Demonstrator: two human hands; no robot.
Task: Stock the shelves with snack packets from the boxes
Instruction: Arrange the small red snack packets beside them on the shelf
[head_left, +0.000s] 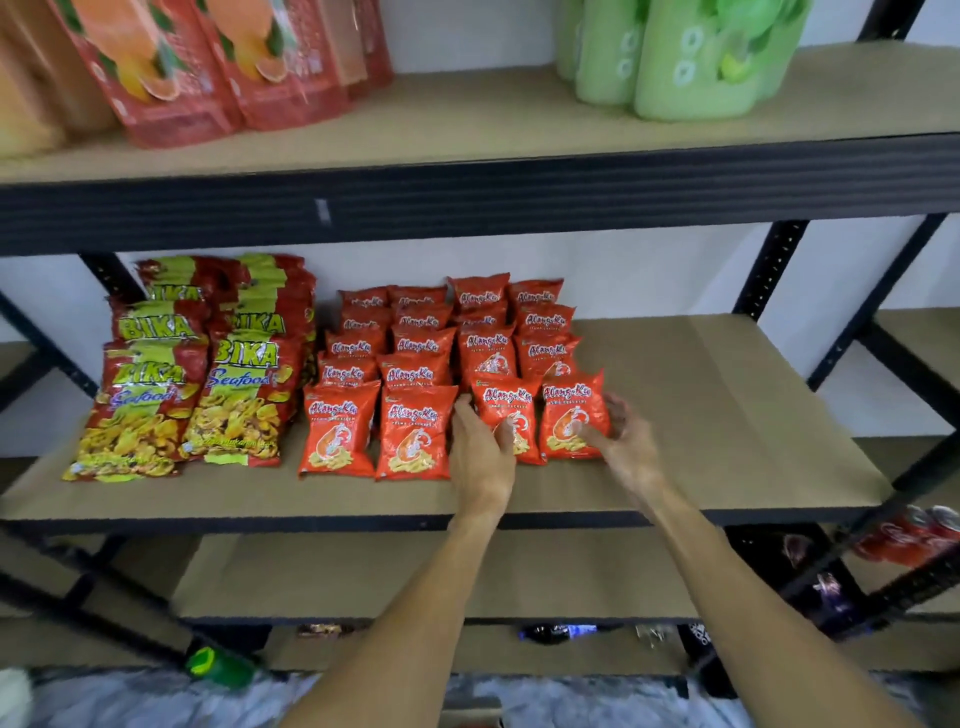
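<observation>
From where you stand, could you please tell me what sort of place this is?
Probably a small shop or stockroom: black metal shelving holds rows of Alang-Ku packets, Bika bags and green pouches.

Left hand (480, 452) grips orange packet (506, 402); right hand (626, 441) grips next packet (571, 410).

Small orange-red prawn cracker packets (415, 364) stand upright in four files on the middle shelf (727, 415), left of its centre. The left hand (480, 452) holds the third front packet (506, 402), and the right hand (621, 441) holds the fourth front packet (571, 410), which is slightly tilted.
</observation>
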